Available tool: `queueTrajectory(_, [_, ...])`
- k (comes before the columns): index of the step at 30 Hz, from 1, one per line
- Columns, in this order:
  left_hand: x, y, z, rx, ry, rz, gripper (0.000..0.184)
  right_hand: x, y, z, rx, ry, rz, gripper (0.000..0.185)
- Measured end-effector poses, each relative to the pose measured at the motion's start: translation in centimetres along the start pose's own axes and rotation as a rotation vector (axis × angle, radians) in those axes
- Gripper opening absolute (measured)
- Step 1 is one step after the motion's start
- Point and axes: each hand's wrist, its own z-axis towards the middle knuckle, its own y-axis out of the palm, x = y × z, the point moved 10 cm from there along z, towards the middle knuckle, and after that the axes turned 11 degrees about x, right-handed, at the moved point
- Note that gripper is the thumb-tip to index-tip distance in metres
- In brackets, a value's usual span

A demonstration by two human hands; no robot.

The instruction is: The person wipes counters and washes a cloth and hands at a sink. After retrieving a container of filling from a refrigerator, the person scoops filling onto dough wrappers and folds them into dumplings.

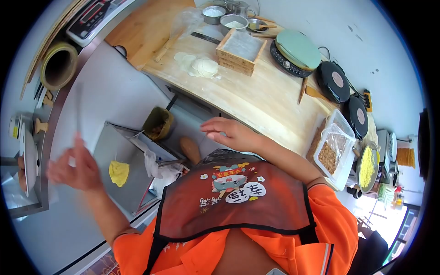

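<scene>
My left hand (pixel 75 166) is raised at the left, its fingers bent around a thin grey stick-like tool (pixel 79 107) that points away from me; motion blurs both. To its right, a flat yellow piece (pixel 119 173) with uneven edges lies on a grey panel (pixel 106 151); its material is unclear. My right hand (pixel 231 134) hovers in front of the wooden worktable's near edge, palm down, fingers loosely stretched, with nothing in it. Beyond that edge, a loose pile of thin round dough wrappers (pixel 201 66) lies on the floured wooden worktable (pixel 270 98), beside a wooden box (pixel 236 64).
A green-lidded electric griddle (pixel 298 49) and two black round plates stand behind. At the right are a clear plastic container (pixel 341 133) with brown crumbly filling and a bowl of yellow bits (pixel 366 167). Below the table sits a bin (pixel 158 123). A scale (pixel 94 20) is at upper left.
</scene>
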Motion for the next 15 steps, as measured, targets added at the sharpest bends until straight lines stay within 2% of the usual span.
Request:
queueTrajectory(1, [3.3,-1.2,0.1,-0.006,-0.022,-0.087,0.020,0.0,0.1,0.1,-0.031,0.085,0.104,0.036])
queueTrajectory(3, [10.2,-2.2,1.0,-0.058,-0.069,-0.390,0.020,-0.1,0.6,0.2,-0.059,0.284,0.612,0.045])
queueTrajectory(4, [14.2,-1.5,1.2,-0.152,-0.024,-0.499,0.024,-0.3,0.8,-0.1,-0.076,0.380,0.863,0.049])
queueTrajectory(5, [17.4,-1.8,1.4,-0.048,-0.110,-0.632,0.024,-0.7,0.3,-0.6,-0.051,0.430,0.996,0.051])
queueTrajectory(7, [24.0,-1.3,1.8,-0.091,-0.106,-0.911,0.023,-1.3,-0.7,-1.3,-0.008,0.516,1.263,0.057])
queueTrajectory(8, [27.3,-1.2,1.5,-0.129,-0.081,-1.031,0.024,-0.2,-2.0,-2.1,0.067,0.467,1.231,0.053])
queueTrajectory(10, [32.8,-1.7,1.9,-0.116,-0.009,-1.205,0.032,4.1,-4.9,-5.0,0.302,0.554,1.234,0.048])
queueTrajectory(11, [33.9,-0.4,2.2,-0.189,-0.045,-1.203,0.039,6.2,-7.0,-7.0,0.427,0.602,1.227,0.046])
queueTrajectory(13, [36.9,2.9,3.1,-0.323,-0.103,-1.233,0.052,9.0,-14.1,-12.8,0.780,0.648,0.898,0.041])
queueTrajectory(14, [37.5,7.3,0.6,-0.406,-0.257,-1.249,0.065,8.1,-18.5,-16.7,0.927,0.586,0.616,0.040])
queueTrajectory(15, [37.0,11.2,0.2,-0.383,-0.412,-1.247,0.063,6.3,-22.7,-20.9,1.057,0.529,0.311,0.039])
